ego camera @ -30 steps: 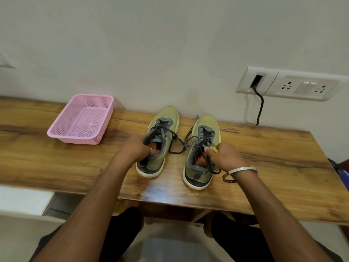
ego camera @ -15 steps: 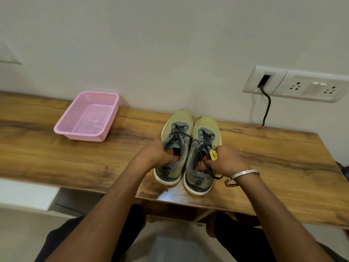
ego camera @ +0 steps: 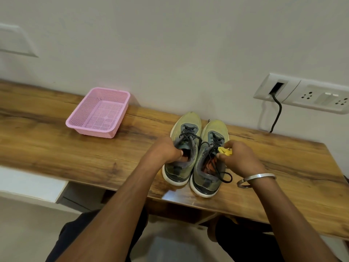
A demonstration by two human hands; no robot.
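Left hand [ego camera: 166, 152] grips the left shoe [ego camera: 188, 120] by its collar, fingers curled inside. Right hand [ego camera: 239, 157] pinches a yellow scrap [ego camera: 225, 151] over the right shoe [ego camera: 217, 126]. The pair stands touching, well right of the pink basket [ego camera: 98, 114], laces loose. Aligning judged done; tidying the laces outstanding.

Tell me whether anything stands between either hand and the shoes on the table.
Nothing visible does. The left hand grips the left shoe at its opening. The right hand is at the opening of the right shoe, pinching a small yellow thing.
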